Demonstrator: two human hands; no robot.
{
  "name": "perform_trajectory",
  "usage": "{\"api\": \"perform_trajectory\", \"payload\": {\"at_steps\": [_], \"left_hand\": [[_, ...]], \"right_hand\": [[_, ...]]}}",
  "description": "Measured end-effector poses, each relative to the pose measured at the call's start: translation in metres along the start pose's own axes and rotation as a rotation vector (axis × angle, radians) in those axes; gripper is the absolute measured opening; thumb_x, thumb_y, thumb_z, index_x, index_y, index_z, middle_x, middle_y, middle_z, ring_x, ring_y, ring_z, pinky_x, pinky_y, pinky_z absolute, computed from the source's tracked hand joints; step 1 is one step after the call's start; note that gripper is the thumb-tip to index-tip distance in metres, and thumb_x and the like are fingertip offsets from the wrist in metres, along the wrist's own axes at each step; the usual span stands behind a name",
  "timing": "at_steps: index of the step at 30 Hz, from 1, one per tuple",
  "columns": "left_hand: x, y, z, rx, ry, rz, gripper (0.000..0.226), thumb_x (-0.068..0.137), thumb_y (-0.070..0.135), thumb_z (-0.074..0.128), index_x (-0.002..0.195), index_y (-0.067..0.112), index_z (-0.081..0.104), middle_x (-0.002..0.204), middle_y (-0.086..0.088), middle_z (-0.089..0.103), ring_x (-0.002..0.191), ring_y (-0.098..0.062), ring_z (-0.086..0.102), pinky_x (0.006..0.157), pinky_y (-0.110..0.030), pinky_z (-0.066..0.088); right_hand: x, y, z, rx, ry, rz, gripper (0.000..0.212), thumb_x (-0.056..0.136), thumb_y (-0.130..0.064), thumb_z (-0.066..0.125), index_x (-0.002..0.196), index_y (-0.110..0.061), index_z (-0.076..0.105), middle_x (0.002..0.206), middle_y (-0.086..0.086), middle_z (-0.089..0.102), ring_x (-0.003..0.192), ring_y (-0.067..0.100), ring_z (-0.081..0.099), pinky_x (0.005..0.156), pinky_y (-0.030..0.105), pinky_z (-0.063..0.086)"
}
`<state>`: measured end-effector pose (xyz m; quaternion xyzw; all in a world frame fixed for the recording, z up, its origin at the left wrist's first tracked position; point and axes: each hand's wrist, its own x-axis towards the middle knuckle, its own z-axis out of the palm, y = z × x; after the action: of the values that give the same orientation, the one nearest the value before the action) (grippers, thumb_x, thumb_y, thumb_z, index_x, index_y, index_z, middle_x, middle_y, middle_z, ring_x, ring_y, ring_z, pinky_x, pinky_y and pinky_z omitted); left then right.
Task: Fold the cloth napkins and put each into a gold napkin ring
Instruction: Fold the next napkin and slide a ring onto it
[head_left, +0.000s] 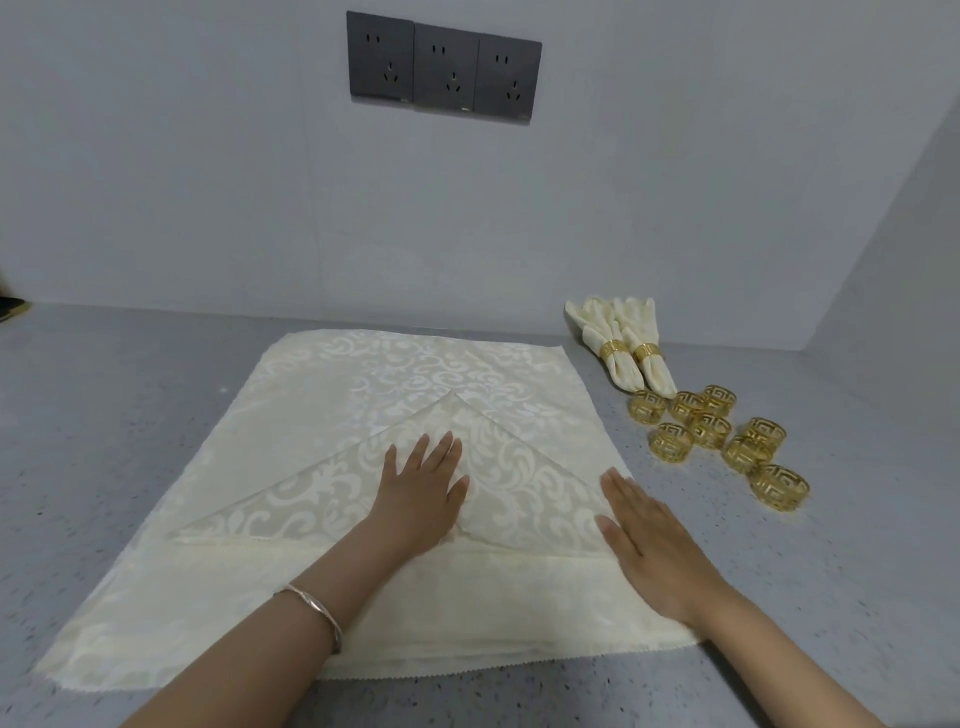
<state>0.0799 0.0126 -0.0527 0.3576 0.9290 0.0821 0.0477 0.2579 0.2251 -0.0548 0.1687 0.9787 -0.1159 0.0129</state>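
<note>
A cream damask cloth napkin (363, 395) is pressed flat on the speckled grey counter (104, 415) by the left grip (421, 493) and right grip (649, 535), fingers straight; dark wall sockets (444, 67) are mounted behind.

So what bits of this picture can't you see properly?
Head view, left edge: a dark object, cut off by the frame, cannot be identified.
Head view: the top cloth napkin, pressed flat by the left hand and right hand, hides how many layers lie beneath.
Head view: the finished napkins overlap, so their exact count is unclear.
</note>
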Motion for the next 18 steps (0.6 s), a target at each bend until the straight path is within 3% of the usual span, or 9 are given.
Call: {"api": "perform_trajectory", "payload": {"at_steps": [4,7,12,15,18], "left_hand": [[-0.004,0.000,-0.005,-0.057,-0.010,-0.003,0.056,0.103,0.042,0.016,0.154,0.023,0.002,0.161,0.008,-0.004,0.148,-0.014,-0.008,0.119,-0.043,-0.006],[-0.019,0.002,-0.009,-0.158,0.010,0.009,0.059,0.101,0.049,0.018,0.154,0.024,0.005,0.161,0.008,0.000,0.148,-0.013,-0.005,0.120,-0.040,-0.003],[-0.051,0.007,-0.010,-0.152,0.061,0.060,0.065,0.097,0.056,0.030,0.152,0.024,0.018,0.159,0.006,0.015,0.147,-0.014,0.012,0.119,-0.034,0.014],[-0.058,0.006,-0.013,-0.182,0.169,0.093,0.055,0.095,0.051,0.043,0.143,0.027,0.036,0.145,0.010,0.038,0.132,-0.011,0.035,0.103,-0.026,0.033],[-0.062,0.008,-0.017,-0.247,0.227,0.093,0.033,0.090,0.048,0.055,0.119,0.032,0.053,0.117,0.015,0.048,0.108,-0.006,0.047,0.085,-0.021,0.040]], "right_hand": [[-0.011,0.013,-0.007,0.003,-0.044,0.041,0.067,0.094,-0.056,0.003,0.150,-0.022,-0.011,0.157,-0.010,-0.016,0.142,0.002,-0.013,0.111,0.020,-0.011],[-0.013,0.006,-0.012,-0.026,0.046,-0.090,0.083,0.079,-0.071,-0.008,0.151,-0.028,-0.006,0.152,-0.018,-0.015,0.140,-0.002,-0.016,0.112,0.021,-0.013],[-0.014,-0.030,-0.016,-0.008,-0.037,-0.315,0.069,0.088,-0.066,0.021,0.150,-0.037,0.014,0.152,-0.024,0.002,0.140,-0.008,-0.002,0.117,0.019,-0.003],[-0.008,-0.042,-0.012,-0.066,0.004,-0.372,0.072,0.084,-0.071,0.022,0.148,-0.038,0.022,0.154,-0.021,0.013,0.141,-0.005,0.008,0.112,0.014,0.004],[-0.005,-0.046,-0.010,-0.106,0.047,-0.386,0.076,0.082,-0.075,0.020,0.147,-0.036,0.029,0.154,-0.016,0.023,0.141,0.003,0.021,0.109,0.014,0.013]]}}
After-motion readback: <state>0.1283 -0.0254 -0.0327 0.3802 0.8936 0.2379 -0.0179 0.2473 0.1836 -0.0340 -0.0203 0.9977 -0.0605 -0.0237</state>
